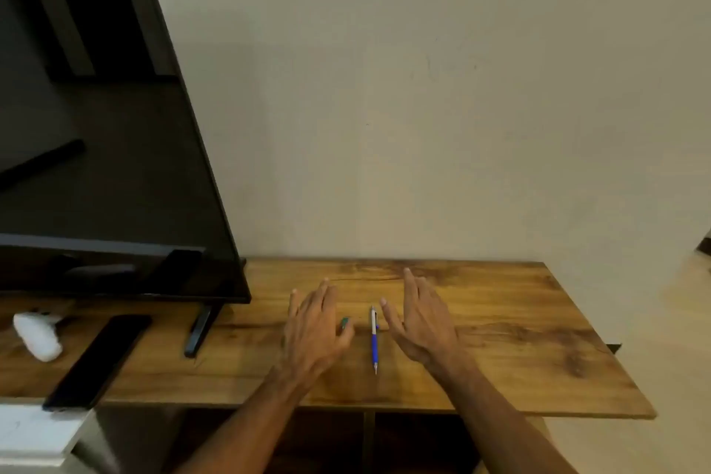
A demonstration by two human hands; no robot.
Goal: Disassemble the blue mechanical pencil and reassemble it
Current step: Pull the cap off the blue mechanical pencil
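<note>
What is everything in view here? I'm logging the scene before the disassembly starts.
Blue mechanical pencil: one, blue and silver, lying on the table between the hands, tip toward the near edge.
Small green object: one, green, mostly hidden beside the left hand; cannot tell what it is.
Television: one, black, screen off, standing at the left.
Phone: one, black, flat on the table at the left.
White object: one, at the far left; blurred.
Table: one, brown wood.
Wall: beige, behind.
Left hand: open, above the table.
Right hand: open, above the table.
</note>
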